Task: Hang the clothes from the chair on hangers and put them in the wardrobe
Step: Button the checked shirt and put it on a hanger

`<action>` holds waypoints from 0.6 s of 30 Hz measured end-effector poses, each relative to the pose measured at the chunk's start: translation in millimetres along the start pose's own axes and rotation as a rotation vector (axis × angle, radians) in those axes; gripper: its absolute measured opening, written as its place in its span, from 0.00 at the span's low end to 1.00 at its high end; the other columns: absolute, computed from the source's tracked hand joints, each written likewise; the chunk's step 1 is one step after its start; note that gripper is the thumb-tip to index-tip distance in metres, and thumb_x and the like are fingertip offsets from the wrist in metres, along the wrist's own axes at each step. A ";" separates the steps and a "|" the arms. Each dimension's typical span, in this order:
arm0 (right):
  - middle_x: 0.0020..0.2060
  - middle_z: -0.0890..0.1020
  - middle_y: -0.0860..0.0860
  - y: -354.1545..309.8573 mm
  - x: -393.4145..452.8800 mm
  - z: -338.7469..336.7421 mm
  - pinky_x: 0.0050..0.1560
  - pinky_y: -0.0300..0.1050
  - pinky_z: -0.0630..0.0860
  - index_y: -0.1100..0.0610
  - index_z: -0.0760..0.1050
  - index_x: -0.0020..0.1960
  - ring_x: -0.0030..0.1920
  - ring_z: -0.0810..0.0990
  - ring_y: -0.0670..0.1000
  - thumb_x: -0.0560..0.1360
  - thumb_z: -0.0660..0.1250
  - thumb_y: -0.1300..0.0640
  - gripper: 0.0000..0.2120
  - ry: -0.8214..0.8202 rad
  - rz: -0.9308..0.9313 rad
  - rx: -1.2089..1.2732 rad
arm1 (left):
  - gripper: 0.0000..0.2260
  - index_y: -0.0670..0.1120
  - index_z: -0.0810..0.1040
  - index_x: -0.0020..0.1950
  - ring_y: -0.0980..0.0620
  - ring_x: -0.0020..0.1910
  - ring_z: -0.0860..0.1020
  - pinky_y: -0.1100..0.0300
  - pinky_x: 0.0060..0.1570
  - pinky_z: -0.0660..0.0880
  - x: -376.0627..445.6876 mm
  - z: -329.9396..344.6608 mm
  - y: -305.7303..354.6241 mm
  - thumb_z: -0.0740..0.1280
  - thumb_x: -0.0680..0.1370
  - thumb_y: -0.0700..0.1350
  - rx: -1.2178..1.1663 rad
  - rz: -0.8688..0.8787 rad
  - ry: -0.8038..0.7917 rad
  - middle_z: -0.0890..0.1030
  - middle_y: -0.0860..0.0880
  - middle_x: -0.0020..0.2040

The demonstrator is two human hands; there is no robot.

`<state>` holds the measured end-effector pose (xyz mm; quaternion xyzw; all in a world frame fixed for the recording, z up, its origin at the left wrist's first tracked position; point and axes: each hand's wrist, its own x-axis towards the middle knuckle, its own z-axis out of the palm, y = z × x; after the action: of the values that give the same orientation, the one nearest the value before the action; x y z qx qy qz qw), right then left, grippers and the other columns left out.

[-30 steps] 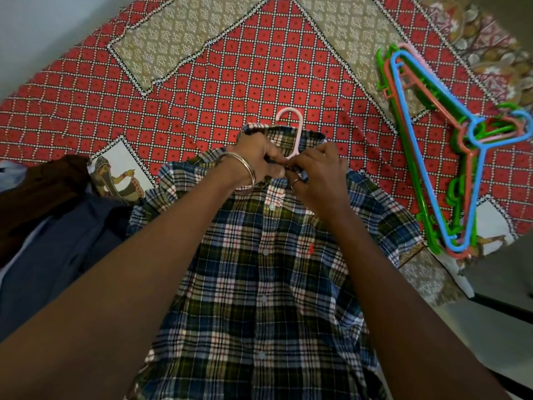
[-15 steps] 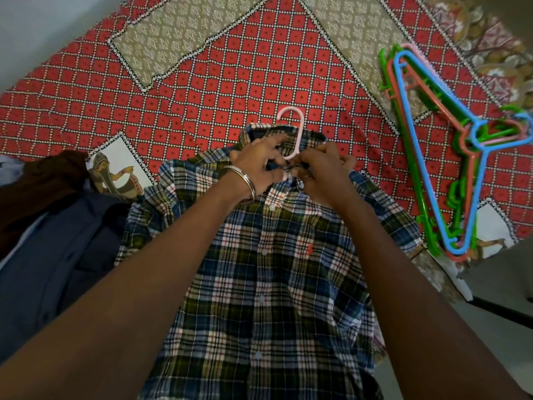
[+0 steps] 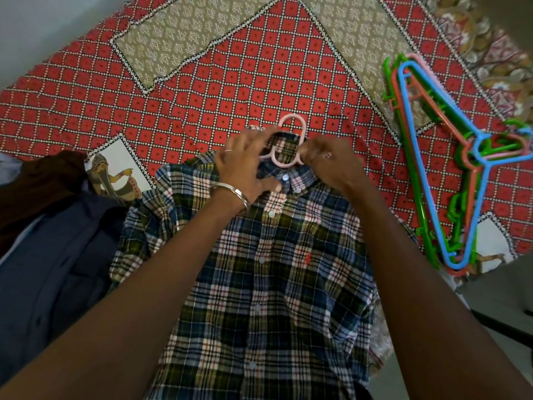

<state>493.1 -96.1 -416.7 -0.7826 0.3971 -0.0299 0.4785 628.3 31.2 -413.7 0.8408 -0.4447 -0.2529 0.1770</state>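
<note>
While the plaid shirt lies flat, front up, on the red patterned bedspread, left hand rests spread-fingered on its collar and right hand pinches the collar beside the pink hanger hook. Spare hangers lie right; dark clothes left.

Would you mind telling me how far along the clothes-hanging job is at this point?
Done: the pink hanger sits inside the plaid shirt, hook out at the collar. In hand: the left hand and right hand work at the collar. Left: the dark clothes beside it, the spare hangers unused, and the wardrobe, not in view.
</note>
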 end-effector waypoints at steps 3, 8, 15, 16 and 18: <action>0.40 0.82 0.49 3.4 15.4 0.5 0.48 0.46 0.74 0.54 0.79 0.44 0.43 0.79 0.50 0.75 0.69 0.54 0.04 0.313 0.086 0.034 | 0.41 0.59 0.62 0.73 0.47 0.72 0.58 0.44 0.67 0.56 7.1 -16.3 -24.1 0.77 0.64 0.57 -0.073 -0.166 0.130 0.63 0.50 0.72; 0.34 0.73 0.52 -3.2 45.0 25.0 0.52 0.55 0.68 0.59 0.73 0.42 0.45 0.78 0.55 0.71 0.73 0.44 0.19 0.174 0.329 -0.352 | 0.39 0.57 0.64 0.73 0.39 0.71 0.62 0.37 0.68 0.59 9.2 -31.8 -83.0 0.74 0.65 0.62 0.139 -0.364 -0.170 0.62 0.44 0.74; 0.39 0.81 0.57 -11.2 56.7 30.1 0.51 0.63 0.78 0.63 0.79 0.46 0.44 0.82 0.57 0.70 0.73 0.62 0.07 0.232 0.506 0.007 | 0.36 0.48 0.67 0.73 0.38 0.63 0.69 0.50 0.63 0.69 -8.1 -47.3 -104.4 0.77 0.68 0.40 0.071 -0.395 -0.114 0.66 0.39 0.67; 0.39 0.81 0.57 -13.1 56.8 25.5 0.49 0.61 0.80 0.64 0.79 0.46 0.43 0.82 0.56 0.70 0.73 0.63 0.07 0.251 0.499 0.084 | 0.35 0.46 0.68 0.72 0.38 0.62 0.70 0.51 0.62 0.69 -7.7 -48.9 -102.2 0.77 0.68 0.39 0.055 -0.416 -0.106 0.66 0.40 0.67; 0.42 0.82 0.55 -14.4 59.6 15.1 0.49 0.60 0.79 0.60 0.78 0.44 0.46 0.82 0.56 0.69 0.74 0.62 0.06 0.303 0.493 0.154 | 0.36 0.46 0.67 0.72 0.37 0.62 0.71 0.49 0.61 0.70 -7.6 -50.1 -102.6 0.78 0.67 0.40 0.101 -0.424 -0.123 0.66 0.40 0.67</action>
<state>548.8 -120.7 -433.5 -0.6105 0.6388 -0.0593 0.4644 721.4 96.8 -424.8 0.9062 -0.2800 -0.3129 0.0502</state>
